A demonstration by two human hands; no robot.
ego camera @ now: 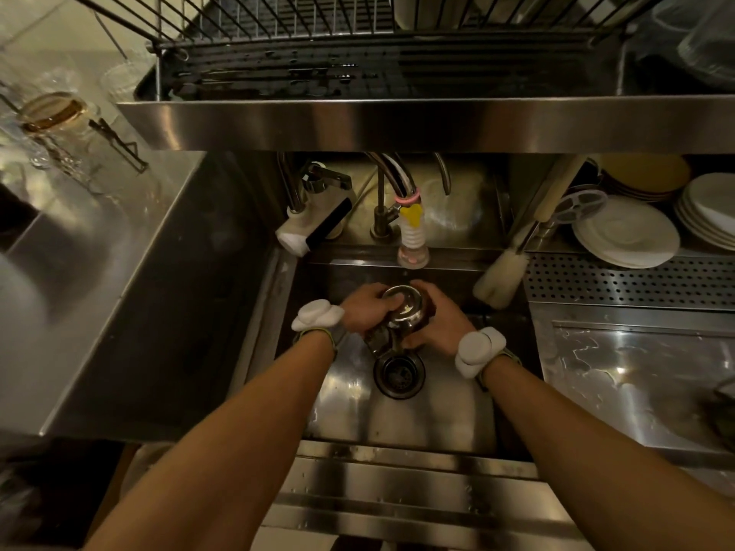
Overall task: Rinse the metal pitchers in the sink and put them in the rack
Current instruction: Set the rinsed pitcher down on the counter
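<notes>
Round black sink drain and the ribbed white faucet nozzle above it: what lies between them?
The shiny metal pitcher, gripped by the left hand and right hand, as the head view shows.

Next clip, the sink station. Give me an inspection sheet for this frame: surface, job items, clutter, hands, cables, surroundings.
Surface: wet stainless steel sink basin; round drain uncovered.
Job's things: one small shiny metal pitcher, tilted, held over the drain; dark wire dish rack on the steel shelf above the sink.
Clutter: white foam bottle brush leaning at the basin's right rim; stacks of white plates further right.
Hands: left hand and right hand grip the pitcher from either side; a white pad is strapped on each wrist.
Cables: nothing seen.
Surroundings: white ribbed tap nozzle with a yellow clip, behind the pitcher; clear glasses on the left counter.
</notes>
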